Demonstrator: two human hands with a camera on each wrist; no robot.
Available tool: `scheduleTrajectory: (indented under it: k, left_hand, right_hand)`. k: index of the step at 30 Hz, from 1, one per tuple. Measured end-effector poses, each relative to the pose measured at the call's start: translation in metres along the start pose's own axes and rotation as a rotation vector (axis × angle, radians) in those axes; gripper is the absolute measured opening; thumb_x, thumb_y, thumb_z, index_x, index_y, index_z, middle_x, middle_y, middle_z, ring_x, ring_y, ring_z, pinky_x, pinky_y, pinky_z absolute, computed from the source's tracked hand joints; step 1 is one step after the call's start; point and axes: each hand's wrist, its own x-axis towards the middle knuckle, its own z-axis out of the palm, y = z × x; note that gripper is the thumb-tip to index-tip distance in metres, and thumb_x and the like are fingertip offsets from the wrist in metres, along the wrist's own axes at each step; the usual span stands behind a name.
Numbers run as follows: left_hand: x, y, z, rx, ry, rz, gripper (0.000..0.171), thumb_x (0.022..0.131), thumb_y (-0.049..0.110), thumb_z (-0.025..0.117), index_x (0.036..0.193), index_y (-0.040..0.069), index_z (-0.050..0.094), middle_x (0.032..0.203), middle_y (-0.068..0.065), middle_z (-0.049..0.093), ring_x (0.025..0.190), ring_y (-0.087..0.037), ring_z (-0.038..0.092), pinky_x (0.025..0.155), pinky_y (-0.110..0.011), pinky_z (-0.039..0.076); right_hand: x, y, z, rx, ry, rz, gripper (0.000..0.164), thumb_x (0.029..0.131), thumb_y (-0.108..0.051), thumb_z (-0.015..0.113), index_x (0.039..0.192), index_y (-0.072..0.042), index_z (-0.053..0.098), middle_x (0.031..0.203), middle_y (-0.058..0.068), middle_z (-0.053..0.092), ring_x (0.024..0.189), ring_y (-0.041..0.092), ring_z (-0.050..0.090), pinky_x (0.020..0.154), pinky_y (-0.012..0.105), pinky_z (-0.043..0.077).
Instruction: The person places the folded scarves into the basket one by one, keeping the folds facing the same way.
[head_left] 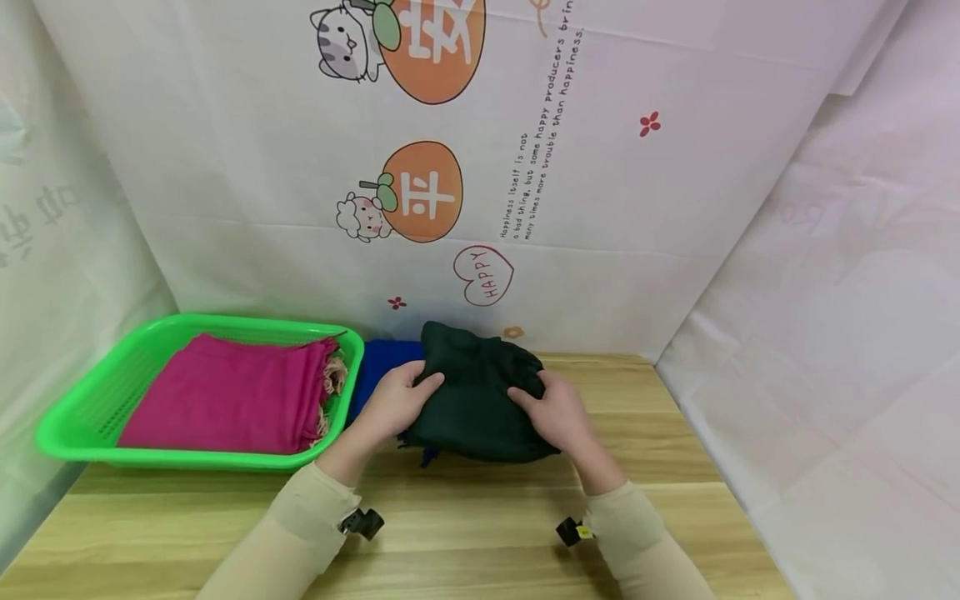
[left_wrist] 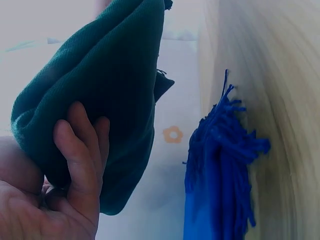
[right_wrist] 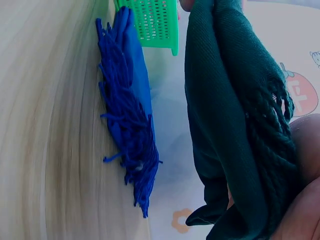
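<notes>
Both hands hold up a folded dark green scarf [head_left: 480,408], one at each side. My left hand [head_left: 396,402] grips its left edge, thumb on top and fingers underneath, as the left wrist view shows. At the right edge my right hand [head_left: 557,410] pinches the cloth with the thumb over it. Twisted green fringe [right_wrist: 267,125] shows near that hand in the right wrist view. Below and behind the green scarf lies a folded blue scarf [head_left: 386,362], partly hidden; its fringe [left_wrist: 227,125] spreads on the table. In both wrist views a gap separates the two scarves.
A bright green plastic basket [head_left: 97,387] stands at the left, holding a folded magenta scarf [head_left: 232,396] with pale fringe. The wooden table [head_left: 465,533] ends at a white printed cloth wall [head_left: 600,283] behind, with another sheet [head_left: 825,350] on the right.
</notes>
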Motion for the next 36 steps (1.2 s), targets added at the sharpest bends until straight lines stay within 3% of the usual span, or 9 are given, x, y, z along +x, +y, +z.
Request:
scheduleTrajectory:
  k: [3,10,17,19,23,27,33,36]
  left_hand:
    - [-0.001,0.0,-0.007,0.013,0.004,0.009,0.043,0.117,0.036,0.06,0.148,0.007,0.067,0.129,-0.01,0.075,0.109,-0.024,0.072,0.102,-0.054,0.057]
    - [-0.006,-0.001,-0.023,0.003,0.007,-0.002,0.052,0.118,0.035,0.059,0.157,0.002,0.059,0.147,-0.019,0.068,0.13,-0.036,0.068,0.114,-0.059,0.052]
    - [-0.011,-0.003,-0.037,-0.02,-0.001,-0.03,0.057,0.118,0.037,0.057,0.162,0.001,0.054,0.156,-0.023,0.062,0.141,-0.042,0.061,0.118,-0.062,0.049]
    - [-0.013,-0.004,-0.041,-0.02,-0.001,-0.05,0.061,0.118,0.039,0.057,0.164,-0.001,0.05,0.161,-0.024,0.057,0.147,-0.043,0.056,0.121,-0.062,0.046]
    - [-0.016,-0.007,-0.049,-0.003,-0.001,-0.087,0.072,0.118,0.041,0.056,0.171,-0.003,0.036,0.176,-0.024,0.037,0.163,-0.044,0.033,0.129,-0.064,0.032]
    - [-0.017,-0.01,-0.056,-0.005,0.009,-0.085,0.07,0.118,0.041,0.057,0.17,-0.003,0.039,0.174,-0.025,0.039,0.162,-0.044,0.035,0.128,-0.064,0.034]
    - [-0.022,-0.014,-0.067,0.019,0.024,-0.081,0.068,0.118,0.038,0.057,0.168,-0.005,0.041,0.173,-0.027,0.041,0.159,-0.046,0.04,0.127,-0.064,0.037]
    - [-0.025,-0.015,-0.074,0.021,0.031,-0.077,0.067,0.118,0.039,0.057,0.166,-0.005,0.044,0.169,-0.028,0.046,0.153,-0.047,0.047,0.124,-0.063,0.042]
  right_hand:
    - [0.001,-0.006,0.003,0.008,0.013,-0.009,0.051,0.108,-0.038,0.076,0.136,0.003,0.069,0.135,0.023,0.073,0.123,0.041,0.07,0.108,0.06,0.056]
    - [0.006,-0.017,0.011,0.016,0.023,-0.045,0.052,0.107,-0.039,0.077,0.137,0.003,0.069,0.135,0.022,0.074,0.123,0.038,0.071,0.108,0.059,0.056]
    - [0.008,-0.03,0.019,0.035,0.023,-0.069,0.037,0.107,-0.038,0.078,0.119,-0.003,0.073,0.115,0.015,0.077,0.102,0.031,0.072,0.096,0.055,0.06]
    - [0.009,-0.034,0.021,0.036,0.022,-0.075,0.04,0.107,-0.038,0.078,0.122,-0.001,0.073,0.118,0.017,0.077,0.105,0.033,0.072,0.098,0.055,0.059]
    - [0.01,-0.04,0.026,0.016,0.014,-0.077,0.06,0.107,-0.039,0.077,0.144,0.007,0.065,0.143,0.026,0.069,0.132,0.042,0.067,0.113,0.059,0.053]
    - [0.011,-0.045,0.032,0.005,0.013,-0.084,0.066,0.108,-0.039,0.075,0.151,0.009,0.06,0.151,0.029,0.064,0.14,0.045,0.062,0.116,0.061,0.051]
    - [0.013,-0.056,0.042,0.031,0.022,-0.118,0.041,0.107,-0.039,0.076,0.123,-0.001,0.071,0.119,0.018,0.075,0.107,0.034,0.072,0.097,0.055,0.059]
    - [0.013,-0.063,0.047,0.041,0.024,-0.119,0.042,0.107,-0.039,0.077,0.125,-0.001,0.071,0.121,0.018,0.075,0.107,0.034,0.072,0.097,0.055,0.06]
